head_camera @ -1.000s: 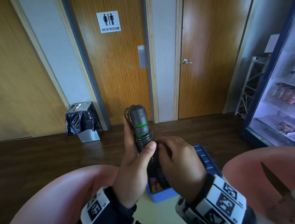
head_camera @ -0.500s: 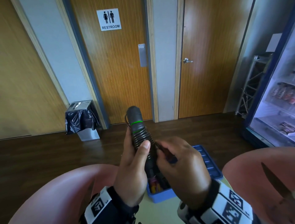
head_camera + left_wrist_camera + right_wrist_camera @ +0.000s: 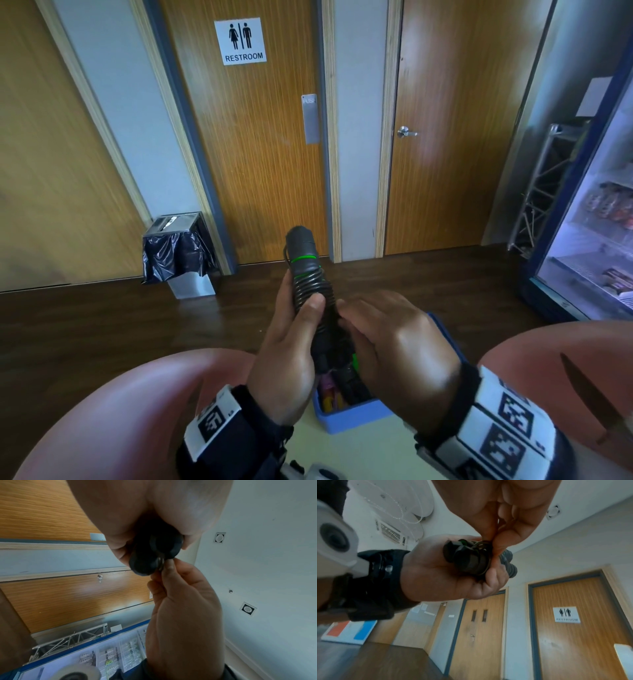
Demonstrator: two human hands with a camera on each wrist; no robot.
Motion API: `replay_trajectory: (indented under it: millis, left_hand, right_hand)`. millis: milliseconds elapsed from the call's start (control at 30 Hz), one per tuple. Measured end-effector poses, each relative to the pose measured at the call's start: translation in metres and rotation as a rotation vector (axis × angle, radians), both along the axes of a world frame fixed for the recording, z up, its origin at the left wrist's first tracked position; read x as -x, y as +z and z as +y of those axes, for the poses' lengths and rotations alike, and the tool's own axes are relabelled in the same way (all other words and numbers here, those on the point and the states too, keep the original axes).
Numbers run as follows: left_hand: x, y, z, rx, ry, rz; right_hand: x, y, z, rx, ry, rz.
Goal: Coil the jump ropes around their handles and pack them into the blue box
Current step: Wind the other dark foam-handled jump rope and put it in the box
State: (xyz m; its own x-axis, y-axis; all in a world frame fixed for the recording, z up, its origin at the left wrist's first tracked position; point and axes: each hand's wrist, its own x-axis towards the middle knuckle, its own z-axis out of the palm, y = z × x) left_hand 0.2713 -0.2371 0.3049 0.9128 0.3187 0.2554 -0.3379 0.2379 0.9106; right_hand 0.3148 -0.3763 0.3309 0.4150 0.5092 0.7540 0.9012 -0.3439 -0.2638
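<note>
My left hand grips a pair of black jump rope handles with green rings, held upright above the blue box. Black rope is coiled tightly around the handles. To the right of the coil, my right hand has its fingertips against it. In the right wrist view the thumb and fingers pinch a rope loop at the handles' near ends, which sit in the left hand. The left wrist view shows the same pinch by the right hand beside the handle ends. Coloured items lie inside the box.
The box sits on a pale table between my knees. Ahead across the dark wood floor are a restroom door and a bin with a black bag. A glass-fronted fridge and a metal truss stand at the right.
My right hand has uncurled from over the coil and now lies flatter, fingertips at the rope. The left hand keeps the handles in about the same place.
</note>
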Motion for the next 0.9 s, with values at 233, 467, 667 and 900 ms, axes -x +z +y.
replay_trajectory:
  millis: [233, 467, 667, 900]
  left_hand:
    - [-0.004, 0.004, -0.002, -0.129, 0.101, -0.009]
    - [-0.003, 0.011, -0.005, -0.013, 0.103, -0.015]
    - [-0.001, 0.02, -0.005, 0.197, -0.005, -0.125]
    - [0.006, 0.024, -0.011, 0.318, -0.14, -0.116]
  right_hand:
    - [-0.001, 0.004, -0.001, -0.17, 0.053, 0.319]
    - [0.017, 0.02, -0.001, -0.39, 0.13, 0.734]
    - [0.014, 0.016, -0.003, -0.665, 0.323, 1.13]
    - [0.013, 0.015, -0.003, -0.693, 0.437, 1.18]
